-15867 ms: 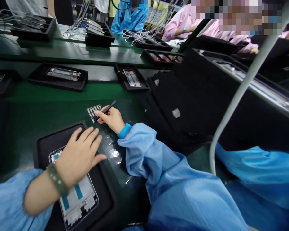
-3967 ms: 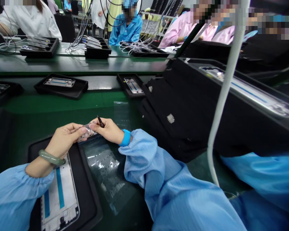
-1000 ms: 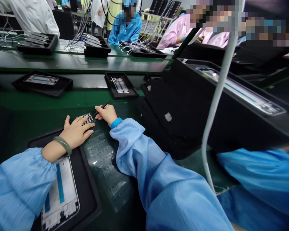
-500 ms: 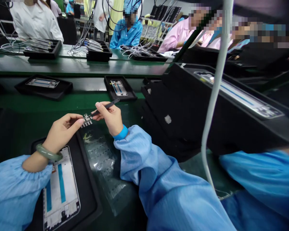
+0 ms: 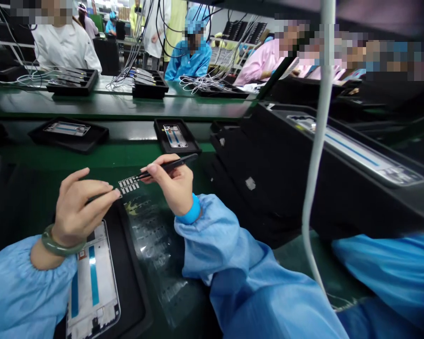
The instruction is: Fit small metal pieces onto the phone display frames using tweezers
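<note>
My right hand (image 5: pixel 171 181) is shut on black tweezers (image 5: pixel 173 165), their tips at the right end of a strip of tiny metal parts (image 5: pixel 128 185). That strip lies on a clear plastic sheet (image 5: pixel 151 245) on the green bench mat. My left hand (image 5: pixel 79 202) hangs just left of the strip, fingers stretched toward it, with nothing clearly held. Beneath that hand lies a phone frame (image 5: pixel 93 278) in a black tray (image 5: pixel 130 282). The tray's far end is hidden by my left hand and wrist.
Ahead stand black trays with phone frames (image 5: pixel 175 136) (image 5: pixel 69 129). A black padded cover (image 5: pixel 250 183) and a white cable (image 5: pixel 316 150) rise to the right. Several co-workers sit or stand beyond, with black trays and bundled wires on the far bench (image 5: pixel 144 87).
My left hand has lifted off the strip and moved left. My right hand has swung the tweezers lower and flatter, with their tips on the strip. The view has shifted slightly.
</note>
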The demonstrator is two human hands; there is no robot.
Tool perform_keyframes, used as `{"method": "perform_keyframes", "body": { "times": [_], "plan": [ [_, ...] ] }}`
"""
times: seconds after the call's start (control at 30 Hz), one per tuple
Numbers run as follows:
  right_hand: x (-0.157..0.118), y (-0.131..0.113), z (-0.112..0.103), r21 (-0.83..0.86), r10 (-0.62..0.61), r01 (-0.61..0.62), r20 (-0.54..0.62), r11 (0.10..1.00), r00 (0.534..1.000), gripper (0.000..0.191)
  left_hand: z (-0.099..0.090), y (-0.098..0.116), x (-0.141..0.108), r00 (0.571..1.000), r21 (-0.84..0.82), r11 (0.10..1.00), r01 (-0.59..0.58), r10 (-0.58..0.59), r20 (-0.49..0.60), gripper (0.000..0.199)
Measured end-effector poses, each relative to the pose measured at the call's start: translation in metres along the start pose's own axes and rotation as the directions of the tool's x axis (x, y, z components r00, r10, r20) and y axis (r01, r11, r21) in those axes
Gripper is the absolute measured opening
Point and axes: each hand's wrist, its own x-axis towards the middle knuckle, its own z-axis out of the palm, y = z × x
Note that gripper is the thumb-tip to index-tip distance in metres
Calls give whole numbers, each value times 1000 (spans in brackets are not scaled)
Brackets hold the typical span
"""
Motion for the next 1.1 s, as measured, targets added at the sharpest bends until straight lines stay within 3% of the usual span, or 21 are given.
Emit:
{"method": "perform_keyframes", "body": {
  "times": [0.07, 0.23, 0.4, 0.5, 0.57, 0.67, 0.73, 0.87, 0.9, 0.97, 1.03, 1.07, 1.1],
  "plan": [
    [-8, -5, 4, -55, -25, 26, 17, 998, 1000, 28, -6, -2, -3, 992, 94, 988, -125, 123, 25, 37],
    [-29, -13, 12, -251, -193, 191, 14, 949, 981, 18, -12, 1, -1, 949, 179, 932, -314, 315, 22, 34],
    [-34, -15, 15, -346, -323, 308, 14, 886, 946, 12, -10, 1, 0, 920, 229, 893, -387, 392, 24, 27],
    [-35, -16, 17, -381, -308, 285, 2, 880, 951, 11, -8, 1, 0, 902, 236, 878, -416, 432, -14, 27],
    [-34, -18, 17, -316, -198, 186, -5, 930, 980, 13, -8, 1, 1, 884, 227, 865, -448, 467, -33, 29],
    [-28, -20, 18, -81, 95, -94, 11, 992, 995, 18, -11, 2, 3, 862, 222, 844, -489, 506, -25, 30],
    [-22, -20, 16, 85, 299, -303, 61, 949, 952, 16, -15, 4, 5, 853, 230, 834, -502, 521, -26, 30],
    [-7, -8, 10, 242, 610, -622, 129, 745, 782, 9, -21, 7, 7, 828, 209, 815, -541, 560, -40, 26],
    [-4, -5, 8, 266, 647, -649, 111, 712, 755, 9, -21, 9, 7, 838, 182, 828, -531, 544, -34, 26],
    [1, 2, 5, 321, 639, -620, 57, 715, 767, 11, -16, 13, 6, 904, 103, 902, -419, 426, -48, 26],
    [2, 6, 5, 358, 540, -509, 16, 783, 842, 15, -8, 19, 6, 983, -3, 988, -155, 154, -104, 27],
    [1, 6, 5, 361, 469, -439, 5, 823, 883, 18, -4, 22, 6, 992, -82, 997, 7, -18, -129, 24],
    [-1, 5, 6, 347, 394, -370, 2, 862, 919, 21, 0, 25, 7, 973, -170, 970, 173, -195, -123, 20]
  ]
}}
